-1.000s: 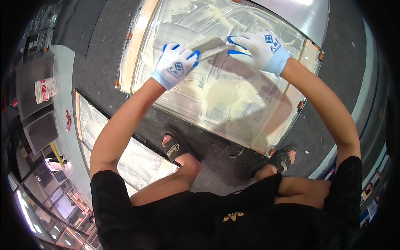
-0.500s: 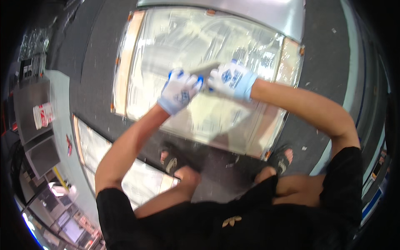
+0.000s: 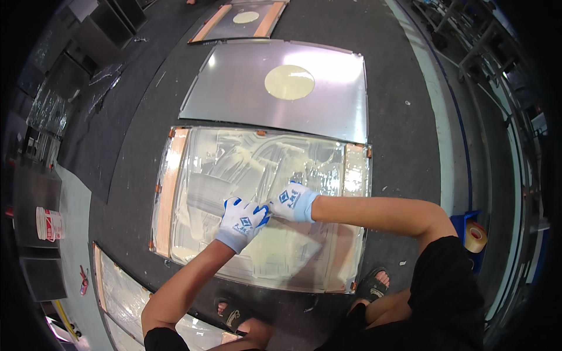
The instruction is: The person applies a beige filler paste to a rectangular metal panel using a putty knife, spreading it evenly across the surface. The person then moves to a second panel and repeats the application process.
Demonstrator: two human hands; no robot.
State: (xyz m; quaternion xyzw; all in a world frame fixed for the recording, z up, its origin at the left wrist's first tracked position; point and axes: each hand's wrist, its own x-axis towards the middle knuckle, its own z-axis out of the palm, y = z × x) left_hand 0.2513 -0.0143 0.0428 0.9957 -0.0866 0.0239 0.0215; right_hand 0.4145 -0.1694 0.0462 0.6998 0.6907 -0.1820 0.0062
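My left hand (image 3: 243, 221) and my right hand (image 3: 290, 202) wear white gloves with blue fingertips. Their curled fingers meet over a flat panel (image 3: 252, 275) on the floor in front of me. Whatever they grip, if anything, is hidden between the fingers. Cream-coloured paste is smeared in streaks across this panel, with greyer bands showing through. A pale wooden strip (image 3: 173, 196) runs along its left side, and a second strip (image 3: 353, 169) along the right. Small orange-brown pieces sit at its edges and corners.
Beyond lies a silver metal sheet (image 3: 234, 76) bearing a round cream puddle (image 3: 290, 82). Farther off is another panel (image 3: 225, 26) with wooden strips. A smeared panel (image 3: 126, 286) lies at lower left. A white bucket (image 3: 48, 224) and a tape roll (image 3: 475, 237) flank me.
The view has tilted forward, bringing the far sheet and panel into sight. Both hands stay close together over the smeared panel and appear lower in the picture.
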